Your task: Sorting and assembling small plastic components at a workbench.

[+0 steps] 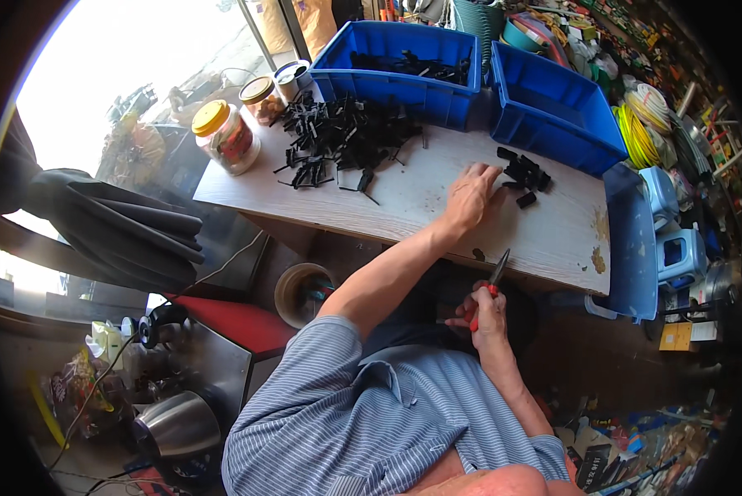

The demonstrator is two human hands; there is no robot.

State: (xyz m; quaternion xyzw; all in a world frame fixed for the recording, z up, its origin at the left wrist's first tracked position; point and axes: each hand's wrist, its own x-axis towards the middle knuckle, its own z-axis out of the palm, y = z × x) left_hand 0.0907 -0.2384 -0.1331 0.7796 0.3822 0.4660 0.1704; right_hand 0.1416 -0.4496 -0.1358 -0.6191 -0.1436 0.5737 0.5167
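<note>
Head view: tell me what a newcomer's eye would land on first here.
First, the two blue bins at the far edge of the pale table, with a heap of black parts spread in front of the left one. Next, the left hand stretched out to a smaller black pile at the right, and the right hand near the body gripping red-handled pliers. A yellow-lidded jar stands at the table's left corner.

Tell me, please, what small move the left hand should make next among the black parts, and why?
Probably close the left hand on one black part from the small pile and draw it toward the pliers. The hand lies flat on the table, fingers at the pile's edge, while the right hand holds the pliers below the table edge, apparently with nothing in them.
</note>
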